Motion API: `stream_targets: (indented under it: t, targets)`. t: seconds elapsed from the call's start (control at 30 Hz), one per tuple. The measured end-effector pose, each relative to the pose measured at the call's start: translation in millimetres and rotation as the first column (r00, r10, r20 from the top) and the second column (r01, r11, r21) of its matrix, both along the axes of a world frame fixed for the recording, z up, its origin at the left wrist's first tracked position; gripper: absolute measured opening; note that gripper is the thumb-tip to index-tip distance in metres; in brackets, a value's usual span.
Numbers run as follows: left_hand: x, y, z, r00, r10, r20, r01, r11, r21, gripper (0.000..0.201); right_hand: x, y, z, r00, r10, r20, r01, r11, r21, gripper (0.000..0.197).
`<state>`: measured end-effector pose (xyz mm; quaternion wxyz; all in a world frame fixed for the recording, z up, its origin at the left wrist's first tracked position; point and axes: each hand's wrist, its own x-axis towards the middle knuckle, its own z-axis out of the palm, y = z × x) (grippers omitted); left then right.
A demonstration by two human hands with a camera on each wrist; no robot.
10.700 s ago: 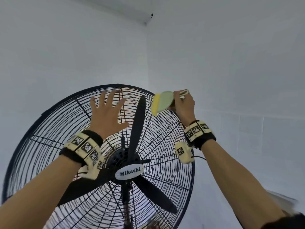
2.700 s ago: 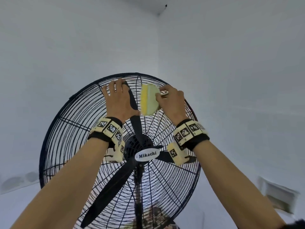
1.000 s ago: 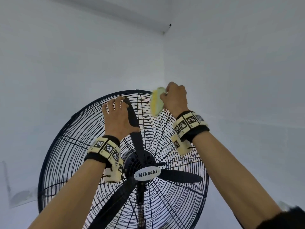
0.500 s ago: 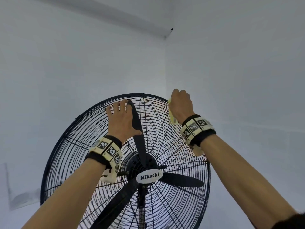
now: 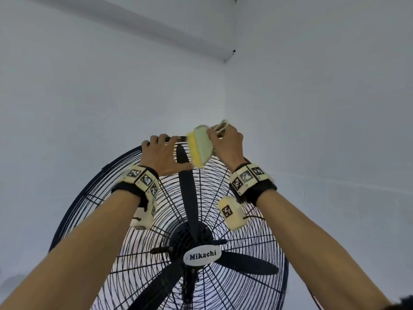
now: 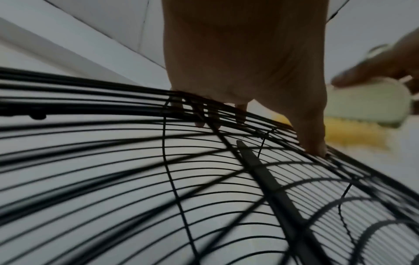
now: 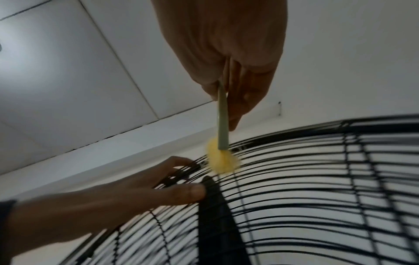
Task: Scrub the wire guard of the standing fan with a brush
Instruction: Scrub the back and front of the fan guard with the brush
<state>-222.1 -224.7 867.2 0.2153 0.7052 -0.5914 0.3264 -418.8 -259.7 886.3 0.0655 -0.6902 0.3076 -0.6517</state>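
Fan guard [image 5: 250,249] fills lower middle of head view, black wire cage, round, tilted back toward wall corner. Landmark for everything: white Mikachi badge [image 5: 202,257] at hub. Left hand [image 5: 161,155] sits straight above badge at top rim of guard, fingers curled over outer ring, thumb pressed flat on front wires; left wrist view shows fingertips [image 6: 199,122] hooked through the wires, so it is gripping the cage. Right hand [image 5: 228,144] is above badge and slightly right, just beside left hand, closed round the handle of the brush [image 5: 201,148]. Brush has pale green back, yellow bristles [image 5: 194,153] facing left toward left hand. Right wrist view shows bristles [image 7: 223,160] touching the wires near top rim, close to left thumb [image 7: 190,192]; green handle [image 7: 222,114] runs up into pinched fingers, thumb one side, fingers other. Black blades [image 5: 187,193] behind wires, one pointing up from badge toward the hands, one out right, one down left. Both wrists wear black straps with cream marker blocks [image 5: 248,177]. White walls [image 5: 89,97] behind guard, ceiling beam above; corner directly over badge.
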Motion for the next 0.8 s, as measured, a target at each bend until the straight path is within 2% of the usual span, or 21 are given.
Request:
stream_targets:
  t: [0.07, 0.17, 0.23, 0.33, 0.47, 0.57, 0.63, 0.7, 0.8]
  targets:
    - [3, -3, -4, 1.000, 0.020, 0.010, -0.020, 0.999, -0.030, 0.126, -14, -14, -7, 0.998, -0.045, 0.036, 0.044, 0.998, 0.034, 0.026]
    - [5, -3, -5, 0.999, 0.033, 0.039, -0.031, 0.998, -0.054, 0.116, -45, -33, -29, 0.968, -0.248, 0.027, 0.245, 0.965, 0.099, 0.032]
    - [3, -2, -7, 0.996, 0.051, 0.068, -0.046, 0.997, -0.067, 0.114, -59, -36, -42, 0.947, -0.321, 0.014, 0.316, 0.938, 0.141, 0.031]
    - [-2, -1, -9, 0.995, 0.065, 0.072, -0.060, 0.996, -0.069, 0.113, -51, -22, -31, 0.972, -0.218, -0.087, 0.228, 0.966, 0.120, 0.026]
    - [-4, -2, -12, 0.997, 0.049, 0.058, -0.042, 0.992, -0.116, 0.112, -11, -1, 9, 0.999, 0.035, -0.028, -0.036, 0.997, -0.061, 0.022]
    - [1, 1, -14, 0.998, 0.041, 0.044, -0.035, 0.991, -0.125, 0.112, 11, -8, 23, 0.998, 0.045, -0.044, -0.046, 0.999, -0.021, 0.025]
    - [4, 4, -14, 0.999, 0.032, 0.042, -0.026, 0.992, -0.123, 0.112, 7, -23, 28, 0.999, -0.008, -0.032, 0.012, 0.993, 0.116, 0.033]
    - [6, 4, -13, 0.999, 0.030, 0.042, -0.025, 0.992, -0.122, 0.111, -10, -38, 32, 0.991, -0.130, -0.034, 0.135, 0.959, 0.248, 0.043]
    - [4, 2, -14, 0.998, 0.031, 0.049, -0.024, 0.992, -0.128, 0.111, -43, -56, 34, 0.933, -0.319, -0.165, 0.358, 0.867, 0.348, 0.056]
